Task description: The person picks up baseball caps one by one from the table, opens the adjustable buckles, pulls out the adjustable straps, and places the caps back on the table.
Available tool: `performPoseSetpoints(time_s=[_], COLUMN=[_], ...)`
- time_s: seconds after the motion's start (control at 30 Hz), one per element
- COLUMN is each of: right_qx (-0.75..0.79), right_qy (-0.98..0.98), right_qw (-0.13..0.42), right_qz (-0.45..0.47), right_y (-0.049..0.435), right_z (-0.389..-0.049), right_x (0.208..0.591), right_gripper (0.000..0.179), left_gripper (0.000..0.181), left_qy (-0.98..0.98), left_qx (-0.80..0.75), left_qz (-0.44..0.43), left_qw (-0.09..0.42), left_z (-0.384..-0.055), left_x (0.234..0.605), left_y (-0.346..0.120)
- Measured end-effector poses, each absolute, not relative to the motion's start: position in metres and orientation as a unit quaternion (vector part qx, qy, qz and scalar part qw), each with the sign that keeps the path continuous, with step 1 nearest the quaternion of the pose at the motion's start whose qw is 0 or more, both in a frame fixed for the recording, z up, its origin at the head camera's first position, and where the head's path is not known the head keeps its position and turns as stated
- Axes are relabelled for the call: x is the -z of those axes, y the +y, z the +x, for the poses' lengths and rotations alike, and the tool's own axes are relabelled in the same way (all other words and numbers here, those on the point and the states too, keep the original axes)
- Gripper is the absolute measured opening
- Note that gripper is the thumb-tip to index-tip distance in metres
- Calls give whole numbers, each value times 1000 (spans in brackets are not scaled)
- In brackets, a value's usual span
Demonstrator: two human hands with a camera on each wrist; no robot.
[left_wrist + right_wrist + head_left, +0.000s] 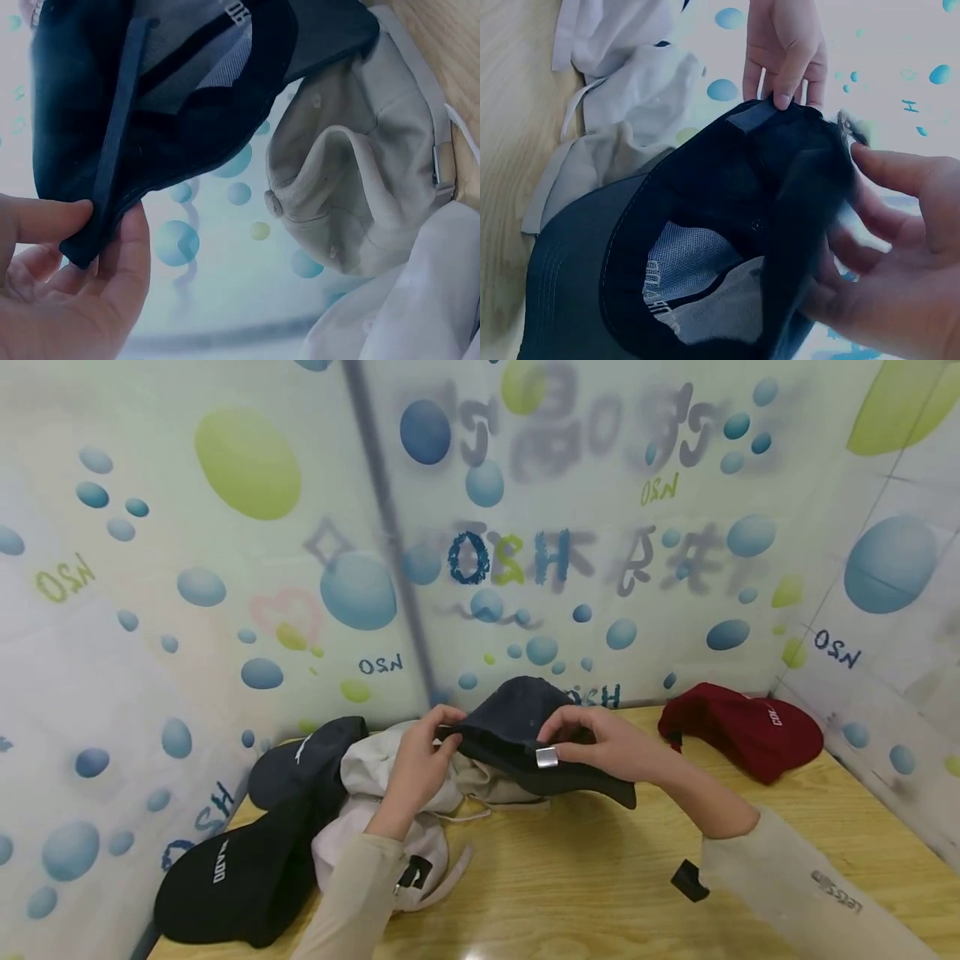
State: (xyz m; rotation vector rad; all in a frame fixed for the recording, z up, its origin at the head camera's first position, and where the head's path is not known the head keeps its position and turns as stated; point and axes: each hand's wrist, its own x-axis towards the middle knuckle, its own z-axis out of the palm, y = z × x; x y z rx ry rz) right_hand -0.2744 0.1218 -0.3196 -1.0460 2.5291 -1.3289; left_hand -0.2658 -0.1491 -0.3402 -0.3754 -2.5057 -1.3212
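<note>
A dark navy baseball cap [510,710] is held up above the table with its opening turned toward me. On its left end, my left hand [415,767] pinches the back strap [120,127] between thumb and fingers. My right hand [611,745] pinches the cap's other back edge near a shiny metal buckle [547,757]. Seen from the right wrist, the mesh lining [682,259] shows inside the crown, and the brim [577,277] points away from the hands, toward the table.
Left of the cap lie a black cap [232,877], a dark navy cap [300,764], pale caps [367,764] and a beige cap [352,150]. A red cap [738,731] sits at the right on the wooden table [585,877]. A patterned curtain [600,610] hangs behind.
</note>
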Motion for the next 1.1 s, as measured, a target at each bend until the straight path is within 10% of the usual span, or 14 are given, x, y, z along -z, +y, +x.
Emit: performPoseSetpoints(time_s=[0.3, 1.1], right_qx=[277, 522], right_qy=[918, 820], right_qw=[-154, 160], right_qz=[-238, -175], right_y=[107, 132], right_z=[-292, -323], right_x=[314, 294], right_gripper=[45, 30], left_gripper=[22, 24], left_qy=[-875, -882], left_qx=[436, 419], left_qz=[-178, -200], left_qw=[109, 86], left_z=[-264, -257], left_x=[342, 341], left_y=[-145, -150])
